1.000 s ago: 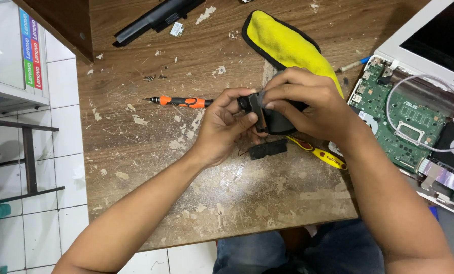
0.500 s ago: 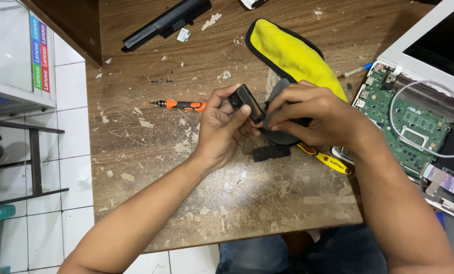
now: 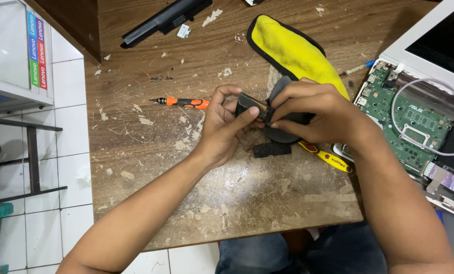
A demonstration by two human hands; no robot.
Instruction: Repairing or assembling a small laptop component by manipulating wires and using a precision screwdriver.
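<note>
Both hands (image 3: 267, 119) grip black fan part (image 3: 250, 104) (orange screwdriver (image 3: 184, 102), yellow cloth (image 3: 298, 50) near)

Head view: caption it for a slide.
Both hands, left hand and right hand, grip a small black part above a worn wooden table.

The right hand (image 3: 313, 114) covers most of the black cooling fan (image 3: 283, 133), so its blades and far edge stay hidden. The left hand (image 3: 226, 127) hides the orange screwdriver's (image 3: 181, 102) handle end. The opened laptop (image 3: 415, 116) runs off the right edge, its screen only partly seen. The black battery (image 3: 163, 21) is cut by the top edge. The scattered screws (image 3: 158, 78) are too small to make out.
</note>
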